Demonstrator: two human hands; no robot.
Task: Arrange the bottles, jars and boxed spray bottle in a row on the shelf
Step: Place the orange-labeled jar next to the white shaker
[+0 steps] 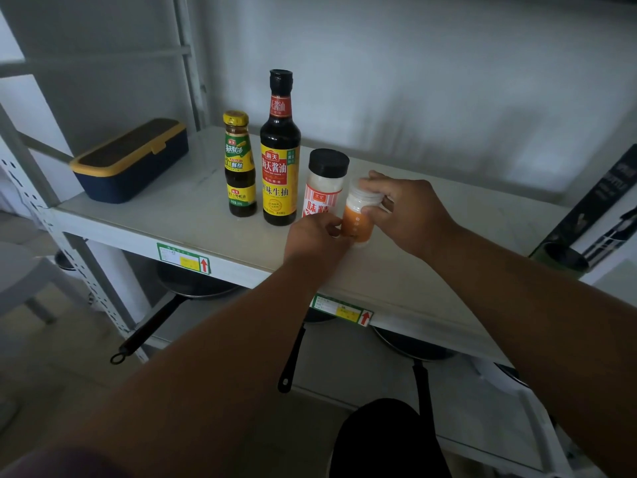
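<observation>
Head view, frame centre: right hand point(403, 212) clasped round cap end of small orange-label jar point(358, 219); left hand point(315, 238) pinching its lower side. Jar upright on shelf point(172, 215), just right of black-capped white jar point(324, 182). Further left: tall soy sauce bottle point(280, 150), then short yellow-capped bottle point(239, 167). Blue lidded box point(132, 162) upper left. Boxed spray bottle point(599, 215) leaning at right edge.

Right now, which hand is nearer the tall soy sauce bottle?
Left. The left hand sits just right of the tall soy sauce bottle base, at the bottom of the orange-label jar. The right hand holds the jar's top, farther right.
</observation>
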